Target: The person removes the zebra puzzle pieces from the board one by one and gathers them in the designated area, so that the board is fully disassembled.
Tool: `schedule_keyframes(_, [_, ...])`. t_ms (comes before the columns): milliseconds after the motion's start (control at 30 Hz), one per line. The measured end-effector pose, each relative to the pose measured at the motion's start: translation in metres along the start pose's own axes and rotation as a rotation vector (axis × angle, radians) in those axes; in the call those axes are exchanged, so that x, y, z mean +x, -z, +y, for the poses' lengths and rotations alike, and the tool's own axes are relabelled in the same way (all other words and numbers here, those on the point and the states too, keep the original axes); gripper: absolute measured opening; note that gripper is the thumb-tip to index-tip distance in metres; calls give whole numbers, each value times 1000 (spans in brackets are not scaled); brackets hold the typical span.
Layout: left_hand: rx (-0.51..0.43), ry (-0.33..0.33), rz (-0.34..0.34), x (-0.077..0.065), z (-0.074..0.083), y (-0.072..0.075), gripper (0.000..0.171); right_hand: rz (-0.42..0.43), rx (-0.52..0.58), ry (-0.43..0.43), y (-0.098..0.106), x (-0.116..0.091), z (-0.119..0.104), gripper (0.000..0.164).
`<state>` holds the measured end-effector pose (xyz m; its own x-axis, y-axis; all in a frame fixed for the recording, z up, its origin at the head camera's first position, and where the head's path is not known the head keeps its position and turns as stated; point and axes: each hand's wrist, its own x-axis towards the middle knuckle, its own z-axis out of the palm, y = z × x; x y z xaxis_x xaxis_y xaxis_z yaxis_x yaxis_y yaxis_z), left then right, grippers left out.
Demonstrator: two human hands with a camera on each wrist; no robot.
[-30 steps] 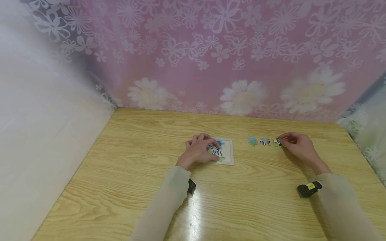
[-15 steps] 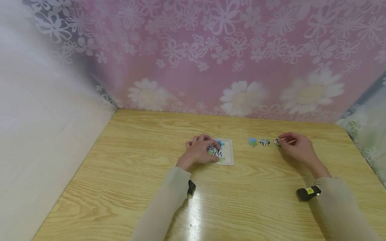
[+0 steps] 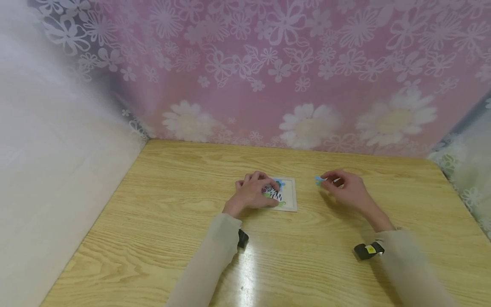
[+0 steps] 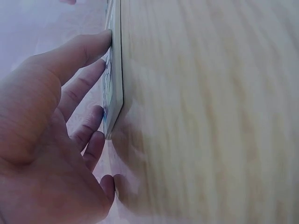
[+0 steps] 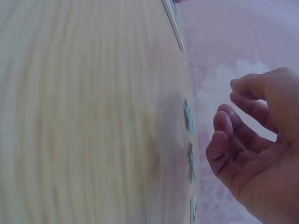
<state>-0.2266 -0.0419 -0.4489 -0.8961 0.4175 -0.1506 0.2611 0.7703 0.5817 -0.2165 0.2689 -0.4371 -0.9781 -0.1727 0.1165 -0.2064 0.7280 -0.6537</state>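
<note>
My left hand [image 3: 253, 191] rests on a small jigsaw puzzle board [image 3: 290, 194], fingers spread over its zebra picture [image 3: 275, 195]. In the left wrist view, the thumb and fingertips touch the face of the board [image 4: 116, 79]. My right hand [image 3: 347, 187] hovers over a row of loose puzzle pieces, its fingers loosely curved with nothing between them. A blue and green puzzle piece [image 3: 318, 180] shows beside its fingertips. The right wrist view has three pieces lying on the table, the nearest to the board being one piece [image 5: 188, 115]; in the head view the hand hides most of the others.
The wood-grain table [image 3: 184, 238] runs back to a pink flowered curtain [image 3: 245, 94]. A pale wall [image 3: 69, 162] borders its left side. Each wrist wears a black device, such as the right one [image 3: 366, 251].
My right hand has left the panda piece at the right end of the row and moved left toward the blue and green piece. My left hand stays on the board.
</note>
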Motion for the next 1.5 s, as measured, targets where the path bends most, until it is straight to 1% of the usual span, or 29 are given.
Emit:
schedule_keyframes(200, [-8, -3, 2, -1, 0, 1, 29, -56, 30, 23, -18, 4, -12, 26])
schedule_keyframes(400, [4, -8, -11, -1, 0, 3, 30, -112, 53, 23, -34, 11, -25, 24])
schedule_keyframes(600, [10, -23, -29, 0, 0, 5, 28, -135, 70, 28, -47, 20, -35, 21])
schedule_keyframes(767, [4, -35, -25, 2, -3, 5, 25, -152, 47, 28, -56, 28, -39, 20])
schedule_keyframes(933, [-26, -38, 10, 4, -6, 6, 24, -151, 37, 33, -61, 34, -41, 20])
schedule_keyframes(1133, [-88, -15, 116, 7, -10, 7, 25, -150, 29, 38, -65, 39, -41, 18])
schedule_keyframes(1233, [-94, 0, 148, 9, -12, 7, 28, -151, 6, 37, -66, 40, -41, 18])
schedule_keyframes(1267, [-91, 2, 151, 9, -12, 8, 29, -150, -2, 36, -66, 40, -42, 18])
schedule_keyframes(1367, [-40, 4, 141, 10, -10, 8, 32, -152, -17, 35, -66, 40, -43, 18])
schedule_keyframes(1500, [32, 28, 132, 11, -6, 7, 35, -169, -21, 47, -66, 41, -45, 18])
